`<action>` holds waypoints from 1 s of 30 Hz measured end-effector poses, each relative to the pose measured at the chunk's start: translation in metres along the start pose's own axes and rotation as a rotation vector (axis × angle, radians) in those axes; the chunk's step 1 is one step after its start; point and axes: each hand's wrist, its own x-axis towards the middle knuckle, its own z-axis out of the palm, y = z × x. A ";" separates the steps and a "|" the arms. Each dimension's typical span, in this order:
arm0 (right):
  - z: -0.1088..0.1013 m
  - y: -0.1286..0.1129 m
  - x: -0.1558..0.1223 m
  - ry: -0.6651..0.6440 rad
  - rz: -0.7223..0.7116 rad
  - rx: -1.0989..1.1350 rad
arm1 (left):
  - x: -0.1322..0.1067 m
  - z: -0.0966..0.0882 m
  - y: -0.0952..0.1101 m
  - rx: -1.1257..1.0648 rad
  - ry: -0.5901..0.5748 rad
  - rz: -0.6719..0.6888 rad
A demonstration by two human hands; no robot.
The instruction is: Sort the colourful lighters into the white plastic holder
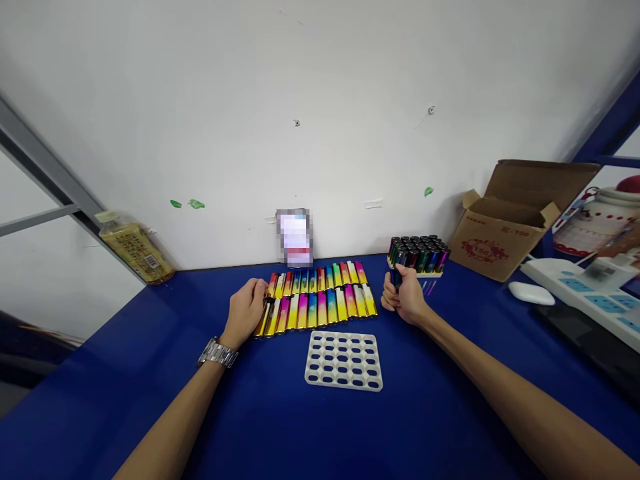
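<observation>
While the right hand [404, 295] grips a dark lighter [396, 278] just before the rack [434, 275], the left hand [247, 305] curls at the bright lighters [323, 308]; whether it pinches one is unclear. Nearer, between both hands, lies a tray [350, 362].

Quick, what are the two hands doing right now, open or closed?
Left hand: fingers curled at the left end of the colourful lighters; whether it grips one cannot be told.
Right hand: closed, holding a dark lighter.
</observation>
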 end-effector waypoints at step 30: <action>0.004 0.004 -0.003 0.056 -0.220 -0.052 | -0.058 -0.009 0.087 0.153 -0.568 0.729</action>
